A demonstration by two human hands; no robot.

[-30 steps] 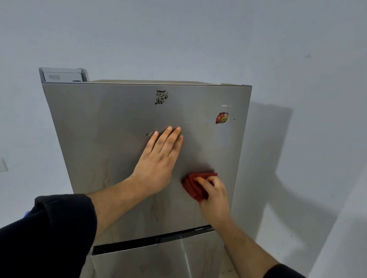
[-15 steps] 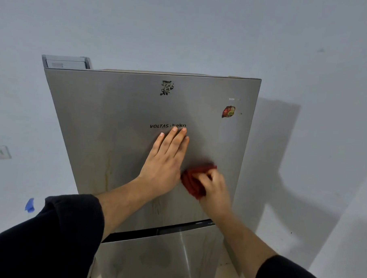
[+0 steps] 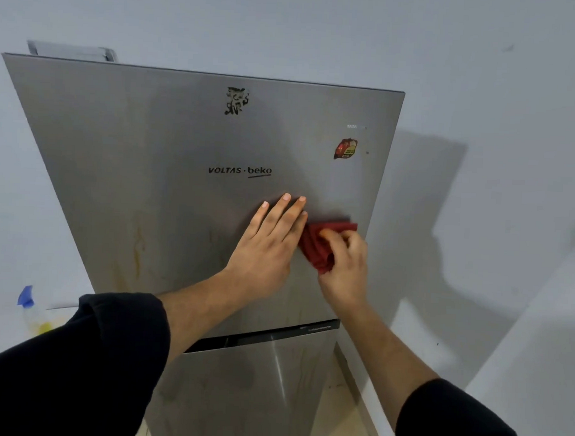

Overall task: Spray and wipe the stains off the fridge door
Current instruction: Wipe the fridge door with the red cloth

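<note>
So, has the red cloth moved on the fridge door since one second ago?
Yes. The red cloth has gone up the fridge door toward the red sticker, away from the dark gap below.

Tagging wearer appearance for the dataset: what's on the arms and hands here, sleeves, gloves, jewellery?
Both arms wear black long sleeves pushed up, leaving the forearms bare. The left hand and right hand are bare: no gloves, and no rings, watch or bands visible. The sleeves look plain and loose, with no markings that I can make out.
</note>
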